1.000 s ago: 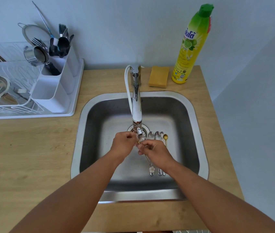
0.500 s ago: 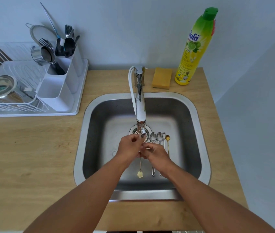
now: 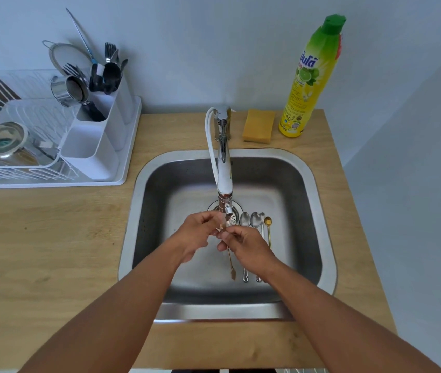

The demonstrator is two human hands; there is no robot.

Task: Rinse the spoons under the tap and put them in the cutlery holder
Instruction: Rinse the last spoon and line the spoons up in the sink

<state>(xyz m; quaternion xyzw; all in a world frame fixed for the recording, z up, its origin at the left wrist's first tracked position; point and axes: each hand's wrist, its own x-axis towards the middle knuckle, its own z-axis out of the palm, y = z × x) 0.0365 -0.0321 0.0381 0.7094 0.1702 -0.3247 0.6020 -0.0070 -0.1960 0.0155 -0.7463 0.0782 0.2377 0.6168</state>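
Both hands meet under the spout of the chrome tap (image 3: 224, 168) over the steel sink (image 3: 319, 200). My right hand (image 3: 246, 244) pinches a thin gold spoon (image 3: 231, 261) whose handle hangs down toward me. My left hand (image 3: 200, 232) has its fingertips on the spoon's bowl end just below the spout. Several more spoons (image 3: 254, 220), silver ones and a small gold one, lie side by side on the sink floor to the right of the drain. The white cutlery holder (image 3: 98, 146) stands at the left, with dark utensils in its far compartment.
A white dish rack (image 3: 12, 146) with a metal lid, a cup and a strainer sits at the far left on a white tray. A yellow sponge (image 3: 258, 126) and a tall yellow-green detergent bottle (image 3: 309, 76) stand behind the sink. The wooden counter (image 3: 47, 251) surrounds the sink.
The gold spoon's handle now hangs lower and more upright below my hands. Both hands stayed under the spout, shifting slightly; the view has drifted a little.
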